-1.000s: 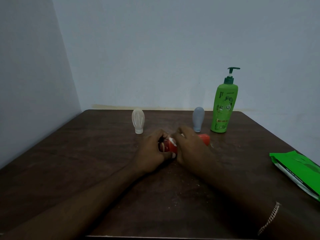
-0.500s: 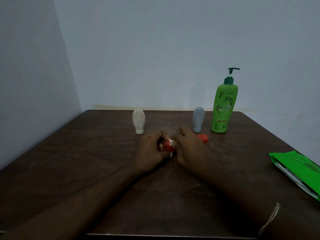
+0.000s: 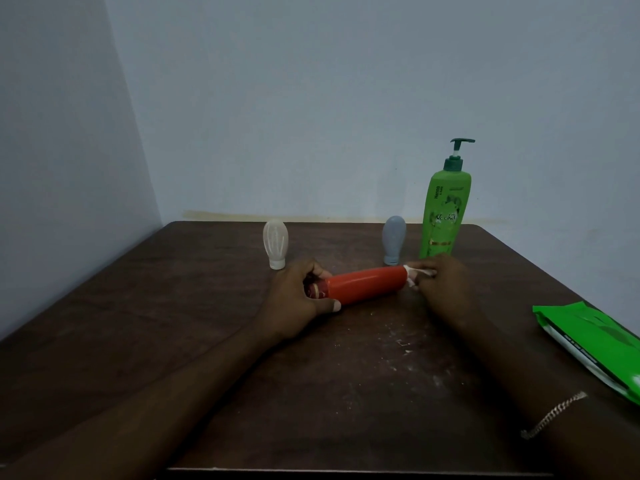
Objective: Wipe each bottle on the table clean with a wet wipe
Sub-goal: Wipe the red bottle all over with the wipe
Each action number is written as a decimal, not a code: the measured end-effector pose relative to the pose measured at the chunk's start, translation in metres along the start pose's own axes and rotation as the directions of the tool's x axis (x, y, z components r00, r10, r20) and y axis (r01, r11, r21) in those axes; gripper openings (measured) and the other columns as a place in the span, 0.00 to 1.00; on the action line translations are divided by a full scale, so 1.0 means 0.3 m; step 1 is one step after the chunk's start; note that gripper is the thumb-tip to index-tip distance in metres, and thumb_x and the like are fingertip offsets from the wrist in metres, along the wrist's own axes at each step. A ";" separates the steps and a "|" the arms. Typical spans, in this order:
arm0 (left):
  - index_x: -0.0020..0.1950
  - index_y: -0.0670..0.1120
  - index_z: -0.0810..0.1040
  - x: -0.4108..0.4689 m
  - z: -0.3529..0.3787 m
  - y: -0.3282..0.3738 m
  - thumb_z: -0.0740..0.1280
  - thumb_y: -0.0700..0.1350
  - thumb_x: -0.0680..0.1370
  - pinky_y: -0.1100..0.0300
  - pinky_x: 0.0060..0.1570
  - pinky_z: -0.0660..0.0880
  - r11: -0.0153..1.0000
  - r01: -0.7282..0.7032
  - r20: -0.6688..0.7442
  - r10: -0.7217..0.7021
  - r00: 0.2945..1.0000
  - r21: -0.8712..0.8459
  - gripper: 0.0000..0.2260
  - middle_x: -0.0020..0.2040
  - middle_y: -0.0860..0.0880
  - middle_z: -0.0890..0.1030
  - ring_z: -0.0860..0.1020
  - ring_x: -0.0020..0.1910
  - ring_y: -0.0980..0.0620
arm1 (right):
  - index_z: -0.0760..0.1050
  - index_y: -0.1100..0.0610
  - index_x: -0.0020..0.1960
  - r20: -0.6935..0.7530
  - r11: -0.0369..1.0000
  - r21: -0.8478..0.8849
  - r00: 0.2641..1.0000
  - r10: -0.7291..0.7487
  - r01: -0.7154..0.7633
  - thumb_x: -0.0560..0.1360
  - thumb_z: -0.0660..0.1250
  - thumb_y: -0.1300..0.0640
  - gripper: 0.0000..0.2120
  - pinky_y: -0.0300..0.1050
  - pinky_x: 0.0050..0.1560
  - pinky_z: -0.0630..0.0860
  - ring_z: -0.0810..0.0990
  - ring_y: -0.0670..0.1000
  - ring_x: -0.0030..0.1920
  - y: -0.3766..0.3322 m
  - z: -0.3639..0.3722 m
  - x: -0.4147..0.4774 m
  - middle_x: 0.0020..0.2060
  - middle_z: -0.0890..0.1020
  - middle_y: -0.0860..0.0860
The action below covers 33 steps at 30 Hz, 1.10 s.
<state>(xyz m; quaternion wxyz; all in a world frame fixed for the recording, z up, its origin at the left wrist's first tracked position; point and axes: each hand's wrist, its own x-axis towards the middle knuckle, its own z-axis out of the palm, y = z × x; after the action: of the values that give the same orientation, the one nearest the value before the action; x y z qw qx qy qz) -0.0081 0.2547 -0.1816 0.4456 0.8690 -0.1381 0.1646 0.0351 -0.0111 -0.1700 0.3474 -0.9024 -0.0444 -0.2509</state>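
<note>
Two bare forearms show, uncovered as far as the lower edge. The right arm wears a thin chain bracelet of small flat links in pale golden metal, well up from the right hand. The left hand shows a short, pale thumbnail.

Both forearms reach forward from the lower corners and converge toward the middle. The left hand curls round one end of the red bottle, its thumb stretched along the near side. The right hand, knuckles up, pinches the white wipe against the bottle's other end.
</note>
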 end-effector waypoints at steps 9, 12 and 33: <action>0.49 0.51 0.72 -0.010 0.033 0.000 0.76 0.38 0.67 0.53 0.46 0.76 0.881 -0.352 0.027 0.362 0.932 0.316 0.18 0.51 0.55 0.75 0.73 0.50 0.55 | 0.83 0.56 0.56 0.007 0.990 -0.119 0.997 -0.081 0.081 0.74 0.69 0.61 0.11 0.42 0.45 0.68 0.72 0.49 0.45 -0.068 -0.011 -0.022 0.46 0.77 0.54; 0.50 0.50 0.72 -0.011 0.038 -0.003 0.76 0.38 0.68 0.54 0.47 0.76 0.858 -0.365 0.039 0.377 0.925 0.361 0.17 0.52 0.54 0.75 0.72 0.51 0.56 | 0.82 0.57 0.55 0.137 0.965 -0.226 0.985 -0.101 0.131 0.72 0.69 0.62 0.12 0.44 0.45 0.71 0.71 0.48 0.44 -0.120 -0.016 -0.051 0.47 0.74 0.52; 0.53 0.60 0.68 -0.012 -0.008 0.037 0.80 0.44 0.68 0.59 0.50 0.80 0.997 -0.072 -0.043 0.072 0.996 0.013 0.25 0.55 0.57 0.78 0.79 0.54 0.60 | 0.82 0.53 0.56 0.091 0.949 -0.026 0.946 -0.310 0.313 0.73 0.70 0.62 0.12 0.36 0.43 0.68 0.75 0.48 0.47 -0.113 0.023 -0.053 0.47 0.77 0.50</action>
<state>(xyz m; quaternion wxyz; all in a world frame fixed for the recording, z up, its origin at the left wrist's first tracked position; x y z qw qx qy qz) -0.0161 0.2507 -0.1738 0.4372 0.8624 -0.1587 0.2001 0.0156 0.0204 -0.1615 0.2828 -0.9009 -0.1962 -0.2643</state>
